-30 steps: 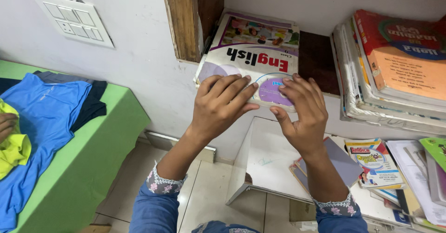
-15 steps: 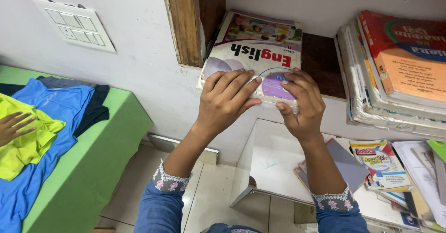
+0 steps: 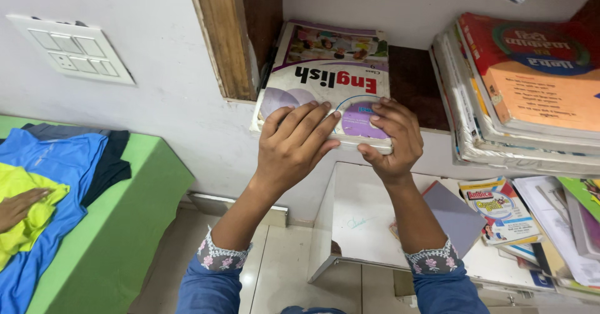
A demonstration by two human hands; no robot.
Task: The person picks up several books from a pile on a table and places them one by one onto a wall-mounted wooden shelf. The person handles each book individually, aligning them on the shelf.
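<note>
Textbooks (image 3: pixel 328 79) lie stacked ahead of me in the wooden shelf niche (image 3: pixel 228 39), long axis pointing inward; my left hand (image 3: pixel 297 145) lies open on the cover, my right hand (image 3: pixel 390 142) clasps the near edge.

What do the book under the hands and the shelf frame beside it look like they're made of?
Book: paper with a glossy printed cover, judging by the slight sheen; both hands rest on it.
Shelf frame: looks like wood, brown with visible grain, matte finish.
</note>
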